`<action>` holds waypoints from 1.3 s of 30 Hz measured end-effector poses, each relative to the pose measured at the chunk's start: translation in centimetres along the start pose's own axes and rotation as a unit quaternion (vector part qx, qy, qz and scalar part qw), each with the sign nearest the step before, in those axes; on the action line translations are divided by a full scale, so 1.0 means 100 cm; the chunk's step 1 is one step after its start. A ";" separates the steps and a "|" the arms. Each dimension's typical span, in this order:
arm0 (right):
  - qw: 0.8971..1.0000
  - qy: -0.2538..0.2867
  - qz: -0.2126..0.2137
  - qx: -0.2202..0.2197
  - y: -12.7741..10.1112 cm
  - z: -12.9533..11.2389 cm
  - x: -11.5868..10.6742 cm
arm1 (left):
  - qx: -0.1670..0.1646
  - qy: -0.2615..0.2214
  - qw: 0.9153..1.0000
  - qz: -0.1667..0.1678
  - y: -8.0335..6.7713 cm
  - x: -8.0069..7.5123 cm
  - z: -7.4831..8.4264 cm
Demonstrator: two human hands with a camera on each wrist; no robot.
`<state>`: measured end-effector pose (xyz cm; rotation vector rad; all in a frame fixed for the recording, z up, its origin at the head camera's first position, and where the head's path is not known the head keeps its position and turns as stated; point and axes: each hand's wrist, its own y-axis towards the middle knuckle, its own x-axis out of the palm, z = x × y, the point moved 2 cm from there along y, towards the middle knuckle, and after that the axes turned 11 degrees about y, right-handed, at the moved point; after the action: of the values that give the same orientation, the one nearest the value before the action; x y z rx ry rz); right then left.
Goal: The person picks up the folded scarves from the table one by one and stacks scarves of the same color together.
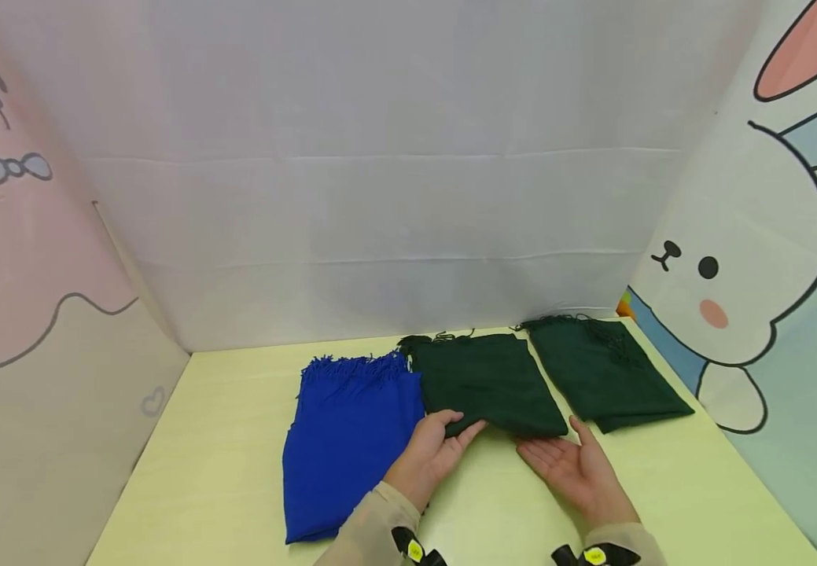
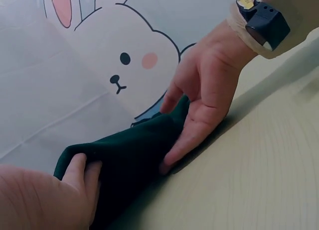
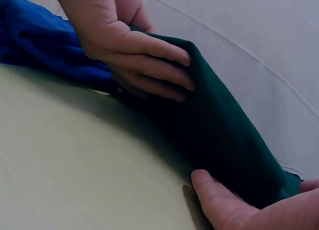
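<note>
gripping green scarf (image 1: 487,385), left hand (image 1: 432,448)

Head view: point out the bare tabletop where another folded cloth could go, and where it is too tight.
Bare table lies left of the blue scarf, up to the pink wall, and along the front right, below the right green scarf. Crowded: the middle green scarf touches the blue one, with the left hand and right hand at its near edge.

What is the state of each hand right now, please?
Left hand: grips the near corner of the middle dark green folded fringed scarf.
Right hand: open, palm up, fingers slid under that scarf's near edge.
</note>
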<state>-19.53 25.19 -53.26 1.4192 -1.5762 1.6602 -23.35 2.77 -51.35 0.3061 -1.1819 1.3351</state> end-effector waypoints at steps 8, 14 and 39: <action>1.000 0.013 0.028 0.008 0.017 -0.013 0.009 | -0.001 0.019 1.000 0.006 -0.001 -0.007 -0.001; 0.997 -0.038 0.061 -0.021 0.021 -0.012 0.012 | 0.012 0.076 0.997 0.006 -0.001 -0.017 0.001; 0.987 -0.132 0.078 -0.056 0.005 -0.017 0.002 | 0.061 0.374 0.925 -0.009 -0.014 -0.028 0.014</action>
<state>-20.65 26.51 -53.01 1.5419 -1.9396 1.4858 -22.29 -0.35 -52.30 -0.1120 -0.4521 1.3335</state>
